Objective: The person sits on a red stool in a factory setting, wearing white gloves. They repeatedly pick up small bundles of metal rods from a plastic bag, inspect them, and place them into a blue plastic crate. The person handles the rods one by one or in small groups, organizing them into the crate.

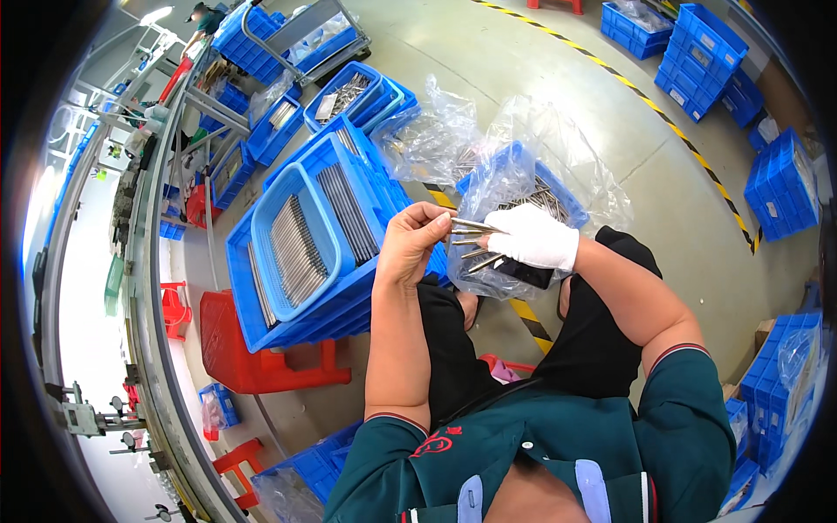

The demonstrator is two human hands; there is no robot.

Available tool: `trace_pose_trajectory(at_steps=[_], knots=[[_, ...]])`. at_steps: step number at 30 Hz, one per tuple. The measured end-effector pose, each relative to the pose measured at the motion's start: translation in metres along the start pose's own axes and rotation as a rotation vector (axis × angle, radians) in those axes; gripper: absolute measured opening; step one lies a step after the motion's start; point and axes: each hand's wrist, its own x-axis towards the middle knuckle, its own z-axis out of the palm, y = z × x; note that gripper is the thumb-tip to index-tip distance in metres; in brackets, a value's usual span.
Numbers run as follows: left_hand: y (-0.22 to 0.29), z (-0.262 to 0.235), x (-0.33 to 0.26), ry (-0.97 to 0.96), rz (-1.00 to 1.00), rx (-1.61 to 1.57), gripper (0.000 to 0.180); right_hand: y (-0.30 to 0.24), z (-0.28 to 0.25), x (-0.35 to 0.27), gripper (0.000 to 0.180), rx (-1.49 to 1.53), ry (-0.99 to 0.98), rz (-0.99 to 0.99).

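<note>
My bare left hand (412, 244) pinches the end of a thin metal rod between thumb and fingers. My right hand (539, 239), in a white glove, is closed around several such metal rods (469, 242), which fan out toward the left hand. Just beyond the gloved hand, a blue crate (575, 212) lined with clear plastic holds many loose metal rods (544, 197). To the left, a light blue basket (329, 193) has rods (295, 248) laid side by side in a row. It rests in a larger blue crate (248, 327) with more rods around it.
A red stool (228, 344) stands beside the stacked crates at left. Clear plastic bags (432, 131) lie on the floor ahead. Blue crates (702, 57) are stacked at far right, past yellow-black floor tape (649, 105). A metal-framed bench (157, 288) runs along the left.
</note>
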Motion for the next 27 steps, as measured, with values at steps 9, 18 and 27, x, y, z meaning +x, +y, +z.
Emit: trace_pose_trajectory(at_steps=[9, 18, 27], knots=[[-0.003, 0.001, 0.000, 0.014, 0.012, 0.109, 0.015, 0.009, 0.005, 0.004, 0.030, -0.096, 0.011, -0.014], [-0.022, 0.003, 0.011, 0.154, 0.099, -0.347, 0.025, 0.005, -0.001, 0.009, 0.029, 0.304, 0.067, 0.130], [-0.021, 0.022, 0.016, 0.100, 0.050, -0.229, 0.025, 0.005, 0.038, 0.013, 0.030, 0.309, -0.058, 0.236]])
